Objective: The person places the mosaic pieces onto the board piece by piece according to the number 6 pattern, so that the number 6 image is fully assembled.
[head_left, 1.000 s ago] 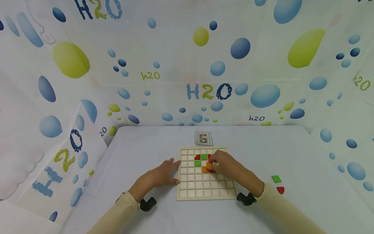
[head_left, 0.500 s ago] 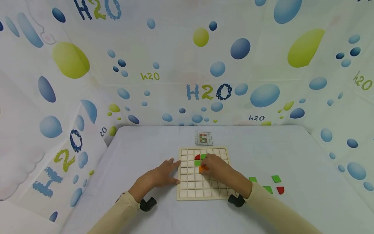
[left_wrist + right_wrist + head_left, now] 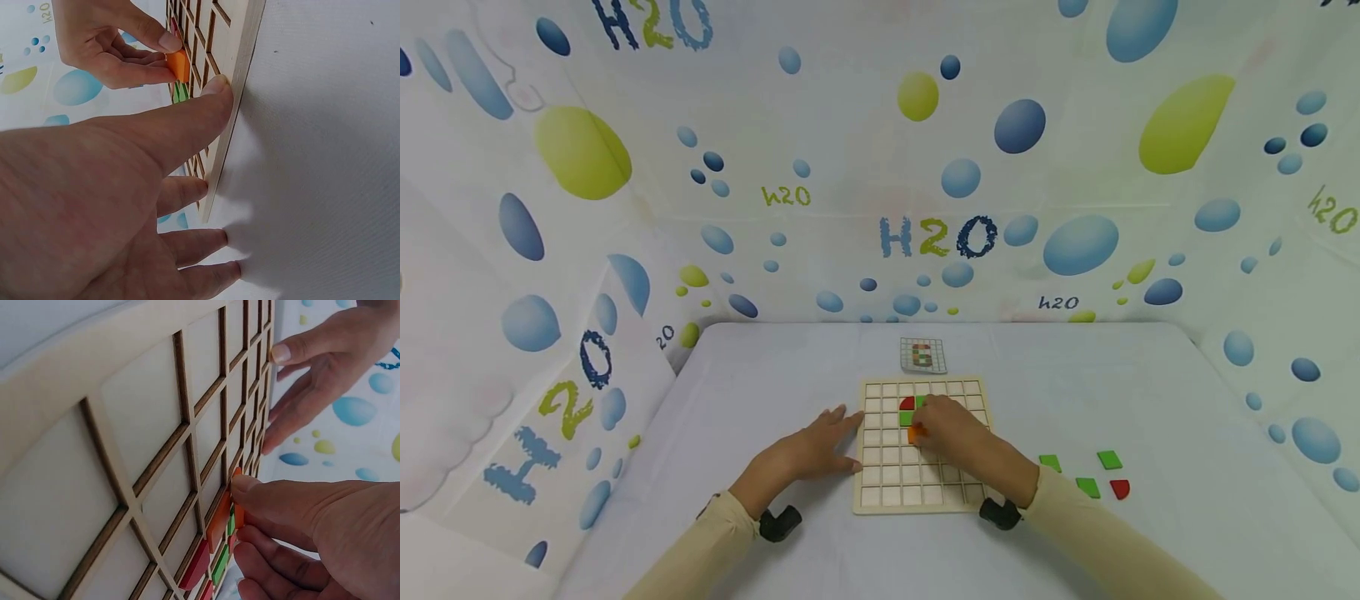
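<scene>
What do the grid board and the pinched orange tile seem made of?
Grid board: probably matt, unpainted wood or plywood; pale tan, with dark-brown cut edges. Orange tile: smooth and evenly coloured, so perhaps painted wood or plastic; the pictures leave it open.

White table (image 3: 760, 358) beneath board (image 3: 911, 474), card (image 3: 922, 355), tiles (image 3: 1087, 487)

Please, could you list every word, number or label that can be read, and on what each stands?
"H2O": large, three times on the printed cloth: top left, centre, lower left.
"h2O": small, three times there: left of centre, right of centre, far right.
"20": cloth's left fold, partial.
Cloth's top right edge: cut-off mark, unreadable.
Card behind the board: too small to read.
</scene>
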### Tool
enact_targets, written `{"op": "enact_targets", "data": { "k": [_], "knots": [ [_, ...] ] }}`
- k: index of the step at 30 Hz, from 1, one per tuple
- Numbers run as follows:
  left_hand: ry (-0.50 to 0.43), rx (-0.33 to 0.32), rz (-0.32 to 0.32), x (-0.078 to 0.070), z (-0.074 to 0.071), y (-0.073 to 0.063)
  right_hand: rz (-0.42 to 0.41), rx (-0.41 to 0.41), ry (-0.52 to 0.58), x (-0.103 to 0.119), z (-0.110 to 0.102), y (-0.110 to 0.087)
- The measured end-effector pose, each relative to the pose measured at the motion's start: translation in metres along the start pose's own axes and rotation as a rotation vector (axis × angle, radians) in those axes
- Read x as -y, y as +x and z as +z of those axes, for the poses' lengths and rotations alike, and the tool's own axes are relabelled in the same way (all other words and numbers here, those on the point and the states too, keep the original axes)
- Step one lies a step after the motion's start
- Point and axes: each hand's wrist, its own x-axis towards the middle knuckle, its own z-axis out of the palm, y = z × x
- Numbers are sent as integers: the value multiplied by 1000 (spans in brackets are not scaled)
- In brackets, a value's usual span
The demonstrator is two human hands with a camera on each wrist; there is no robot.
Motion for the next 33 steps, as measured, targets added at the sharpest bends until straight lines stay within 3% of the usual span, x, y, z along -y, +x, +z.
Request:
{"op": "enact_targets", "data": {
  "k": [21, 33],
  "knots": [
    [18, 10, 4, 0, -1, 0, -21, 11, -34, 8, 1, 4],
    [23, 15, 4, -1, -2, -1, -45, -29, -28, 3, 8, 5]
  ]
}}
